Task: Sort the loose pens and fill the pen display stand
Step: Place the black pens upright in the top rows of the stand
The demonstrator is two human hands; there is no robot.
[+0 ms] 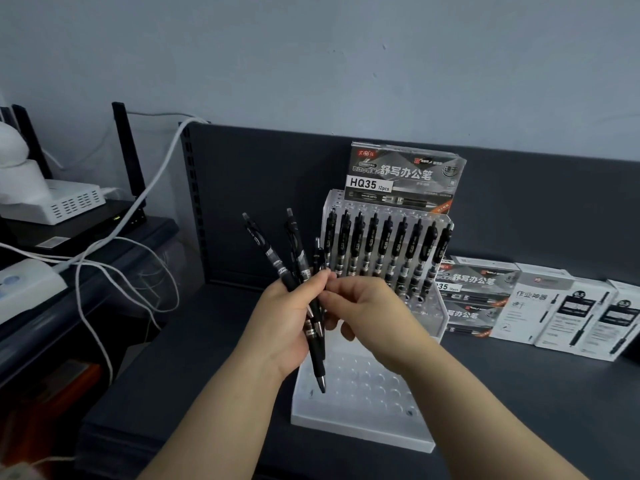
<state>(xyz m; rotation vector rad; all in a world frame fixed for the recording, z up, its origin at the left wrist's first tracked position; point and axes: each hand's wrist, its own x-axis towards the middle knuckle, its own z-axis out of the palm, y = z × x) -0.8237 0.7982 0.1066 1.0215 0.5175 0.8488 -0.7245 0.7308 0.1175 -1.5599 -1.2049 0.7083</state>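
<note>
My left hand (pixel 287 320) was gripping the pens (pixel 294 251), fanned with clickers up toward 11 and 12. With my right hand (pixel 367 306) I was pinching one pen (pixel 319 358), pretty much running 12 to 6, tip down. The stand (pixel 363 434) had empty holes right below the tip, around 5, nearer that hand.

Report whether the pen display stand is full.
Partly filled. On the pen display stand, black pens stand only along the back; the holes in the front tiers are bare.
</note>
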